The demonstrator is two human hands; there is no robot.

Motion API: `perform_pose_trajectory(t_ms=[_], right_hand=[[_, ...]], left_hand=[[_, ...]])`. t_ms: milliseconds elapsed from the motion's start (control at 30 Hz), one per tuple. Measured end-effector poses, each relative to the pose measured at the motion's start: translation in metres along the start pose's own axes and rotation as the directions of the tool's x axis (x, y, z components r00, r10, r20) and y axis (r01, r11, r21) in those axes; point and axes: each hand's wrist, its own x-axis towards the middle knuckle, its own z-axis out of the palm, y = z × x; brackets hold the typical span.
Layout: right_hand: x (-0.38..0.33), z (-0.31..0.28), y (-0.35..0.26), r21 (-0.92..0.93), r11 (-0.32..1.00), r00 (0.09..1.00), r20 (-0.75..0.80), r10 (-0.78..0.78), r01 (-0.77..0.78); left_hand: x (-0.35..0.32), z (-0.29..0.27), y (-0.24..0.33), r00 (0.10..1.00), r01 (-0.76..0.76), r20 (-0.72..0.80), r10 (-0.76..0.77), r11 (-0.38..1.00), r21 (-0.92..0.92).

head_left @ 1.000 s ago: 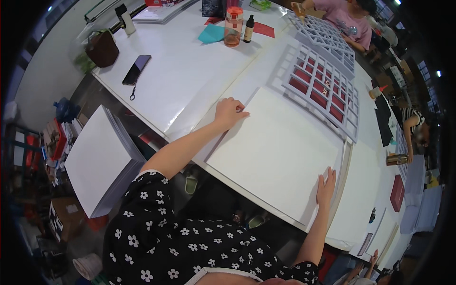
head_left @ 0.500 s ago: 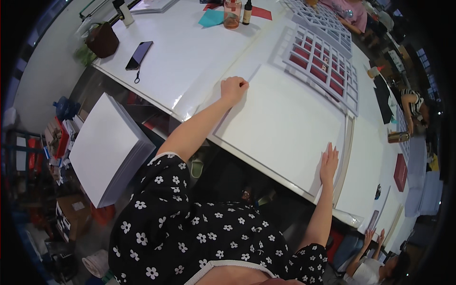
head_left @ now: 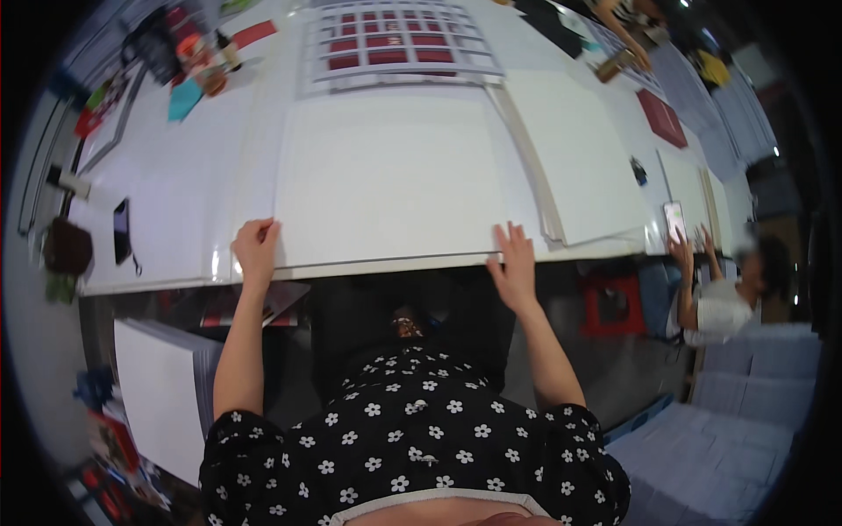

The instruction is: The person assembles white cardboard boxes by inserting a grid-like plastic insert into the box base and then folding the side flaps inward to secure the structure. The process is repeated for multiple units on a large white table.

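A large flat white board (head_left: 390,175) lies on the white table in front of me. At its near left corner is my left hand (head_left: 255,252), its fingers curled closed. What is inside them, if anything, is hidden. By the near right corner, my right hand (head_left: 516,263) has its fingers spread, resting on the board's edge with nothing held. Beyond the board's far edge lies a pale lattice frame (head_left: 403,42) with dark red showing through its openings.
More white sheets (head_left: 570,167) lie to the right. A phone (head_left: 121,230) and teal paper (head_left: 184,99) are on the left. A stack of white boards (head_left: 158,386) stands below the table's left side. A person (head_left: 728,298) sits at the right, holding a phone, near a red stool (head_left: 611,302).
The view has turned and straightened. My left hand has come from the board's left side toward its near left corner, still curled. My right hand remains by the near right corner, fingers more spread.
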Motion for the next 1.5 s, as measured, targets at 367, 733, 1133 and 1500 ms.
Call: perform_pose_trajectory(t_ms=[367, 733, 1133, 1500], right_hand=[[-0.025, -0.001, -0.016, -0.049, 0.999, 0.979, -0.203, 0.003, -0.014], [-0.024, -0.005, -0.049, -0.221, 0.975, 0.986, -0.155, -0.068, 0.033], [0.059, 0.049, -0.135, 0.131, 0.915, 0.899, 0.176, -0.4, 0.381], [0.181, 0.035, -0.071, -0.226, 0.914, 0.926, 0.255, -0.278, 0.336]], left_hand=[[0.005, 0.019, -0.022, 0.982, -0.185, -0.029, 0.186, 0.982, 0.036], [0.019, 0.009, -0.03, 0.979, -0.067, 0.186, 0.085, 0.992, -0.104], [0.068, 0.016, -0.03, 0.992, -0.056, -0.073, 0.099, 0.891, 0.451], [0.058, 0.017, 0.0, 0.999, -0.027, -0.02, 0.047, 0.813, 0.582]])
